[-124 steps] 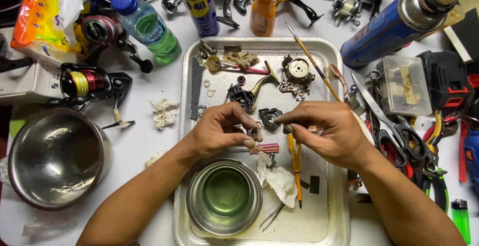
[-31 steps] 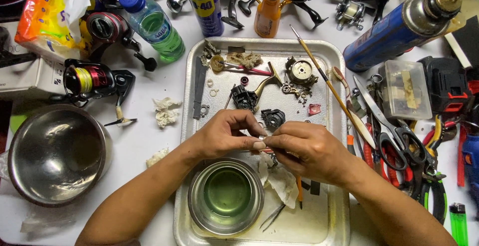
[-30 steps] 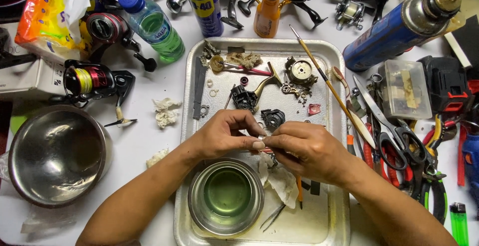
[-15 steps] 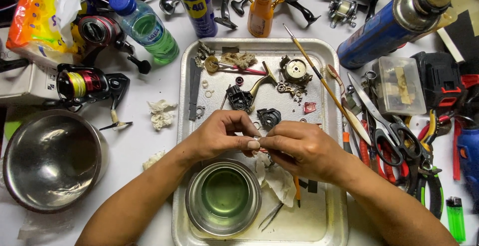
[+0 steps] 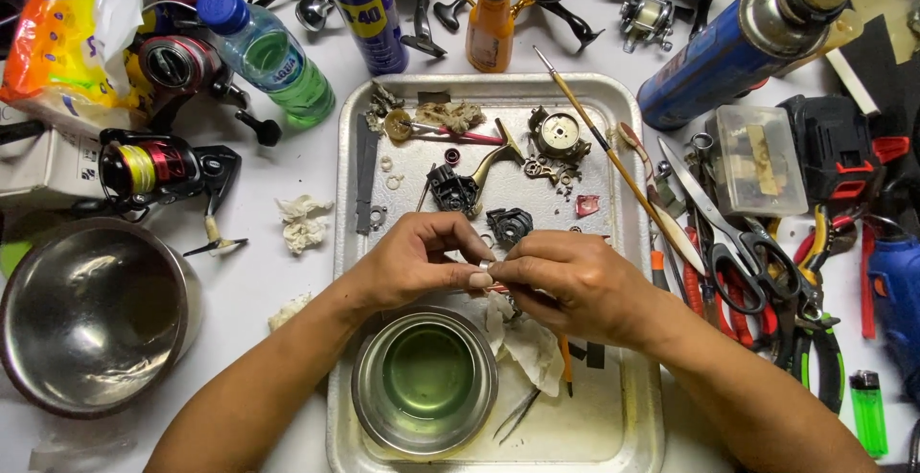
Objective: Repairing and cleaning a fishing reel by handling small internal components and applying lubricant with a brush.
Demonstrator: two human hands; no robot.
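Left hand (image 5: 417,267) and right hand (image 5: 570,286), fingertips now pinched together on a small, mostly hidden part above the metal tray (image 5: 632,415), at 12 o'clock of the green-liquid bowl (image 5: 424,380), unlike seconds earlier, suggesting fine assembly work.

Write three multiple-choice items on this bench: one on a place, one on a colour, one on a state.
1. Where is the small bowl of green liquid?
A. on the tray, below the hands
B. on the table left of the tray
C. beside the scissors

2. What colour is the lighter?
A. red
B. green
C. white

3. How do the left hand and right hand stand?
A. spread flat, apart
B. fingertips together over the tray
C. both gripping the bowl

Answers: 1 A, it sits inside the tray's near end. 2 B, its body is bright green. 3 B, thumbs and fingertips meet at mid-tray.
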